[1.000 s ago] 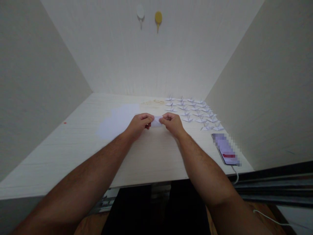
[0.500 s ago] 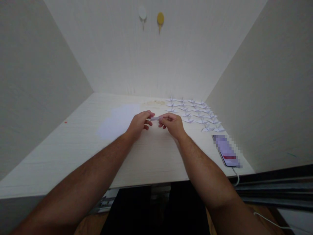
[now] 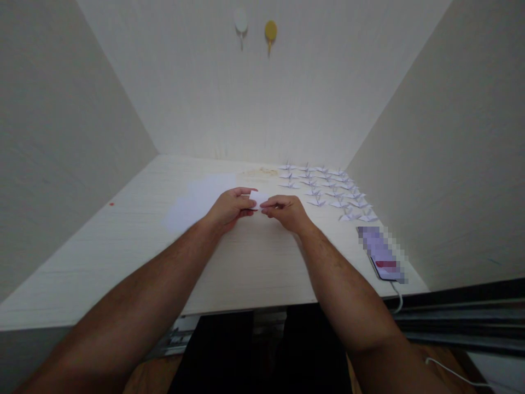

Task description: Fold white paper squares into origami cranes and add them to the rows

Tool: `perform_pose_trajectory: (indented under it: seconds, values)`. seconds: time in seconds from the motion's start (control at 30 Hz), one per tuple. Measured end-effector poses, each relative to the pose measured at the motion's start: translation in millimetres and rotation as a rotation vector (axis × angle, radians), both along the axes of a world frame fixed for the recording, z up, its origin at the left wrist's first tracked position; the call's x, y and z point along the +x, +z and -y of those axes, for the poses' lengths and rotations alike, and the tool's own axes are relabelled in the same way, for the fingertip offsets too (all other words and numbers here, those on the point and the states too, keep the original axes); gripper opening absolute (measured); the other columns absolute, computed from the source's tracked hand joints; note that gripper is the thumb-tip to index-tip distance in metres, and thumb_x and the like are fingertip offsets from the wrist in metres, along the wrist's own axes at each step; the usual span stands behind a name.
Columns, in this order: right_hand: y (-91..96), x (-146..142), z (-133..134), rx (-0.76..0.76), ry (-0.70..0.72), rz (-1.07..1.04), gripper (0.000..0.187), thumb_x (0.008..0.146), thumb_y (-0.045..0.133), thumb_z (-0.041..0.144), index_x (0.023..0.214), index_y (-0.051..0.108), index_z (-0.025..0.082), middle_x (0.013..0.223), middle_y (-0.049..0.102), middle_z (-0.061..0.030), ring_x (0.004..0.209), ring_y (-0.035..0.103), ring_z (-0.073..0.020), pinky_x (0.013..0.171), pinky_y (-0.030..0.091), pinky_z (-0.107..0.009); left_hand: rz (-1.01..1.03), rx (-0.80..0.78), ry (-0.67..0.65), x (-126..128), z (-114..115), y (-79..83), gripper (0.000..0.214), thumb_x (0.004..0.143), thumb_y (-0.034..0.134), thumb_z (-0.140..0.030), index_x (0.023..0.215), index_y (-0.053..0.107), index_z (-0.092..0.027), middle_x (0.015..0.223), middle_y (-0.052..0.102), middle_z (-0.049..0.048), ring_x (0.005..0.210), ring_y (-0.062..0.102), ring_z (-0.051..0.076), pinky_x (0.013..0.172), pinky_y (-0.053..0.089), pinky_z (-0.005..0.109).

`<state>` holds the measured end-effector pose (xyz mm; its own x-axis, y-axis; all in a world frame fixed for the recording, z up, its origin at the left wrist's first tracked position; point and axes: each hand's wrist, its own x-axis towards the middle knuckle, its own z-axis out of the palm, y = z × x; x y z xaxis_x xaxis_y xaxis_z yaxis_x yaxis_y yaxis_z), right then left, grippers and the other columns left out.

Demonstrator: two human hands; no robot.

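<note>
Between my hands, above the middle of the table, is a small piece of white paper (image 3: 258,197), its face turned toward me. My left hand (image 3: 230,209) grips its left side, thumb in front and fingers behind. At the paper's lower right, my right hand (image 3: 288,211) pinches the edge between thumb and forefinger. Parts of the paper are hidden by the fingers, so its exact folds cannot be made out. Several folded white paper cranes (image 3: 339,203) stand in rows to the right of my right hand.
White paper sheets (image 3: 192,200) lie spread left of my hands. A phone (image 3: 379,254) with a white cable (image 3: 397,298) lies near the table's right edge. Walls enclose the table (image 3: 246,273) at the back and both sides. Two hooks, one yellow (image 3: 270,32), are on the back wall.
The paper was seen nearly edge-on as a thin strip and now shows a broader face. My left fingers have closed in around it, and my right hand has dropped slightly.
</note>
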<state>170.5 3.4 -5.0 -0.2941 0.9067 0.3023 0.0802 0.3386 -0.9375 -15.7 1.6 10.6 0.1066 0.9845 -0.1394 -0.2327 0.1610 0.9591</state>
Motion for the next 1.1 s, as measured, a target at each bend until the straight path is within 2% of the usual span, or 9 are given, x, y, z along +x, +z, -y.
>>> perform_pose_trajectory:
  seconds: [0.2,0.43,0.83,1.1]
  values:
    - [1.1,-2,-3,-0.095,-0.050,-0.039,0.018,0.067,0.074,0.034,0.075,0.070,0.018,0.066,0.069,-0.0004,0.058,0.061,-0.0112,0.059,0.052,-0.026,-0.045,0.119,0.008,5,4,0.1,0.050,0.052,0.080,-0.011,0.100,0.066,-0.011,0.070,0.068,-0.0004,0.061,0.065,0.012,0.066,0.054,0.028]
    - [2.8,-4,-4,-0.095,-0.158,-0.039,0.018,0.069,0.071,0.033,0.072,0.063,0.018,0.065,0.070,-0.0014,0.056,0.061,-0.0109,0.055,0.051,-0.024,-0.193,0.264,0.005,9,6,-1.0,0.050,0.055,0.078,-0.012,0.103,0.065,-0.013,0.080,0.072,0.0018,0.068,0.068,0.014,0.071,0.054,0.031]
    - [9.6,-7,1,-0.090,-0.260,-0.046,0.016,0.067,0.070,0.031,0.070,0.061,0.018,0.060,0.067,-0.0009,0.055,0.063,-0.0122,0.054,0.049,-0.023,-0.282,0.349,-0.002,11,7,-7.2,0.049,0.061,0.077,-0.012,0.108,0.065,-0.015,0.077,0.071,0.0003,0.070,0.070,0.015,0.070,0.055,0.030]
    - [7.6,-7,1,-0.048,-0.300,-0.030,0.015,0.069,0.068,0.032,0.069,0.061,0.019,0.058,0.066,0.0000,0.054,0.063,-0.0119,0.054,0.050,-0.023,-0.261,0.346,0.009,14,6,-10.0,0.049,0.060,0.077,-0.009,0.107,0.066,-0.015,0.077,0.071,0.0000,0.070,0.070,0.015,0.071,0.056,0.029]
